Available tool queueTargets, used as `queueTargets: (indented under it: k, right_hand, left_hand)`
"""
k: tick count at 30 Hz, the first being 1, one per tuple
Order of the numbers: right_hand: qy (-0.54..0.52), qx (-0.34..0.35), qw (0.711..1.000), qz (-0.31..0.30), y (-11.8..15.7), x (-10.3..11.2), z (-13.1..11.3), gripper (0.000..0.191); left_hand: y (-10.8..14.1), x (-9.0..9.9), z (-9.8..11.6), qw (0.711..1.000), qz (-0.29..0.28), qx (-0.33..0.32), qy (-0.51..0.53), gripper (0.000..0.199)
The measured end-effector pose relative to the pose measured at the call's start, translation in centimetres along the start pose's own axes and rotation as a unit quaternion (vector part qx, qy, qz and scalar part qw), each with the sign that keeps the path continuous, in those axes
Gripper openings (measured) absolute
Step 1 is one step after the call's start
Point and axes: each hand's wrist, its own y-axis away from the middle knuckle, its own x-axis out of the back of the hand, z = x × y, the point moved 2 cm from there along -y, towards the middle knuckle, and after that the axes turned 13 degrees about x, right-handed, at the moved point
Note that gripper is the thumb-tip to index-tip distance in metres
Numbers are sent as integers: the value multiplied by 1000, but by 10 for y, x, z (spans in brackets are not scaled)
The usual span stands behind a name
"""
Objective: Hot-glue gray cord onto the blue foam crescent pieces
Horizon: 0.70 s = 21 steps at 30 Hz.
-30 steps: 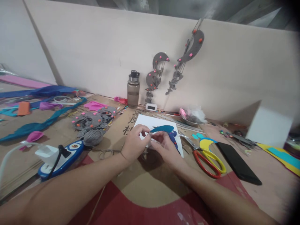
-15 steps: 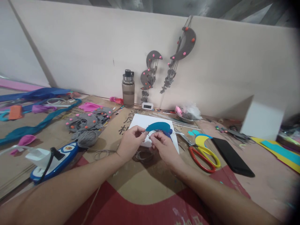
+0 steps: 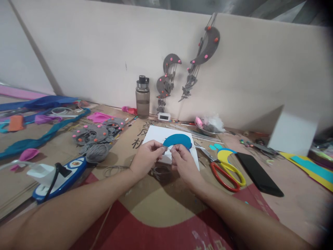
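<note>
We counted one left hand (image 3: 148, 156), one right hand (image 3: 183, 163), one blue crescent (image 3: 178, 139), one sheet of paper (image 3: 155, 133) and one pair of scissors (image 3: 214, 160). We also counted one bottle (image 3: 143, 100), one small clock (image 3: 163, 117), one phone (image 3: 260, 173), one yarn ball (image 3: 97, 153), one bowl (image 3: 206, 131), one power strip (image 3: 79, 163), one orange block (image 3: 16, 123) and one upright white board (image 3: 292, 130). The grey crescents (image 3: 95, 133) piled on the table (image 3: 153, 205) overlapped too much for us to count.

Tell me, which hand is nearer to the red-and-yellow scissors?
Right. The right hand is left of the scissors; the left hand is farther left, beyond the right hand.
</note>
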Motion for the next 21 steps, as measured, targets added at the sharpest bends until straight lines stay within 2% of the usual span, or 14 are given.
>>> queueTargets:
  k: [15,21]
  right_hand:
    - [-79,-40,995,46,-2,3,0,26]
    - [-39,-43,997,50,-2,5,-2,27]
  left_hand:
    - [-1,-3,-4,997,-58,15,57,21]
    - [-2,-4,-5,992,-88,29,90,22]
